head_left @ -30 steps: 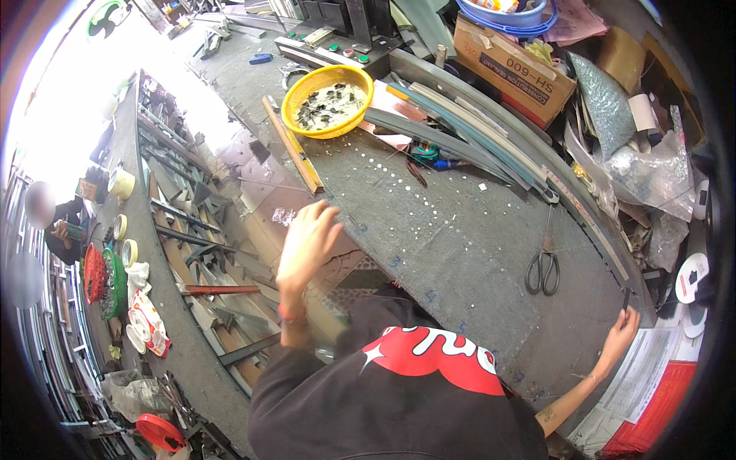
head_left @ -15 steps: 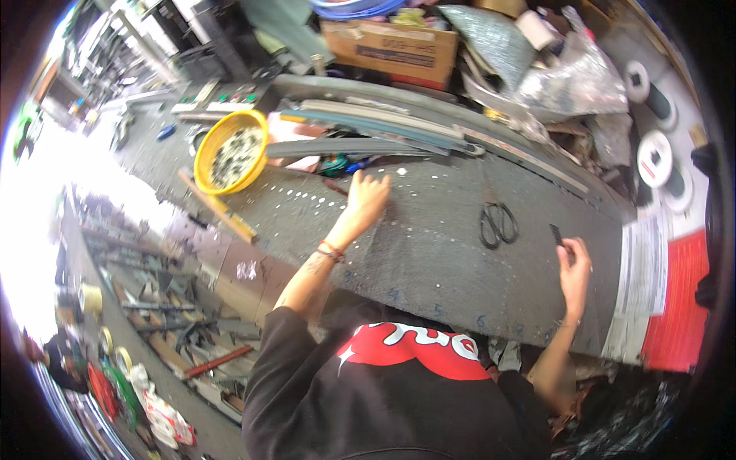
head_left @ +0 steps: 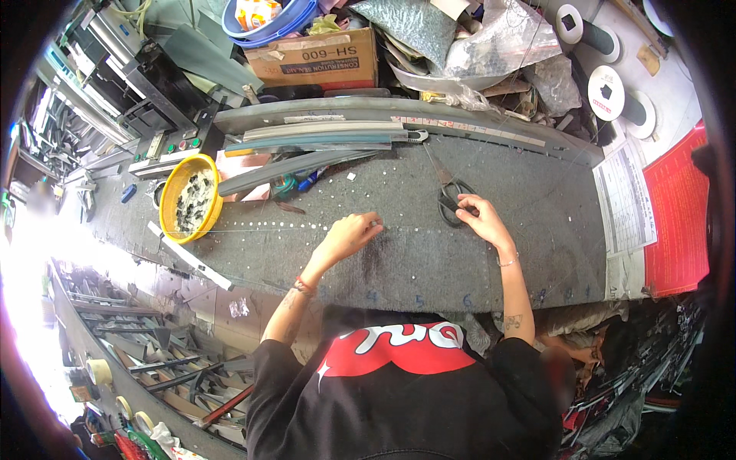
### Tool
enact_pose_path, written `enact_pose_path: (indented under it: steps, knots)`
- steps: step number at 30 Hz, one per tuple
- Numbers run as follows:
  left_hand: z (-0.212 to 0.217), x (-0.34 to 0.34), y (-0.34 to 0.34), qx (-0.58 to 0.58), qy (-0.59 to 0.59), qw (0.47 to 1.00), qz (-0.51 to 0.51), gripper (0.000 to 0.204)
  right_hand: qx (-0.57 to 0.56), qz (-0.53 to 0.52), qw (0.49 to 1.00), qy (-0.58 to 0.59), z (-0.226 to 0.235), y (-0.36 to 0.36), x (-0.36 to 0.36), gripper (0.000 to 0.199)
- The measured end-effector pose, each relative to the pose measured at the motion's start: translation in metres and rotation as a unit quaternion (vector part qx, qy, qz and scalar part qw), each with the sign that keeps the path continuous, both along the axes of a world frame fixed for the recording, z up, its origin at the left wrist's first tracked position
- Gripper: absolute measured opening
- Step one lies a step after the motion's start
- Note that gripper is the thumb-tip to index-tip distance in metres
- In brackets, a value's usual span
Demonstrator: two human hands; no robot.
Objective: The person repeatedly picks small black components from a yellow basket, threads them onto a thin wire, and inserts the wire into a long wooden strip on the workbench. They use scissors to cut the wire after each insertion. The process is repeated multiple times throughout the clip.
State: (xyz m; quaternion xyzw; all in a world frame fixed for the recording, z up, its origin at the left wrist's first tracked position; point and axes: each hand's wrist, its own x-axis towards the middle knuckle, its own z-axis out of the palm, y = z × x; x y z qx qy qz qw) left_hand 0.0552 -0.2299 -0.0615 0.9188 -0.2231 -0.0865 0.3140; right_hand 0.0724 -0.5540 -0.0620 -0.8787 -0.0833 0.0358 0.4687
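I stand at a workbench covered with dark grey felt [head_left: 429,264]. Rows of small pale dots lie on the felt. My left hand [head_left: 349,236] rests on it at the middle, fingers pinched at the end of a thin pale thread [head_left: 261,228] that runs left toward a yellow bowl. My right hand [head_left: 481,221] lies a little to the right, its fingertips curled on the handle loops of black scissors [head_left: 451,196] lying flat on the felt.
A yellow bowl [head_left: 189,198] of small dark parts stands at the left end. Long grey metal strips [head_left: 330,142], a cardboard box [head_left: 318,60], plastic bags and white spools [head_left: 613,92] crowd the back. Papers and a red sheet [head_left: 675,215] lie right.
My view has swung to face the bench squarely. My left hand has drawn back onto a row of dots, and my right hand has moved up and left onto the scissors.
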Motion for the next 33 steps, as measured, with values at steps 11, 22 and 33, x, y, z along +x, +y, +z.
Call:
enact_pose_path:
  steps: [11, 22, 33]
  knots:
    - [0.003, 0.065, -0.109, -0.1, -0.165, 0.981, -0.014, 0.03, 0.053, -0.304, 0.923, -0.232, 0.025, -0.106, 0.03, 0.016]
    - [0.072, 0.197, -0.323, -0.361, -0.301, 0.882, -0.044, 0.031, -0.163, -0.22, 0.89, -0.364, 0.126, -0.177, 0.065, 0.016]
    - [0.095, 0.259, -0.37, -0.42, -0.124, 0.898, 0.051, 0.02, -0.359, -0.184, 0.786, -0.468, 0.17, -0.167, 0.218, 0.016]
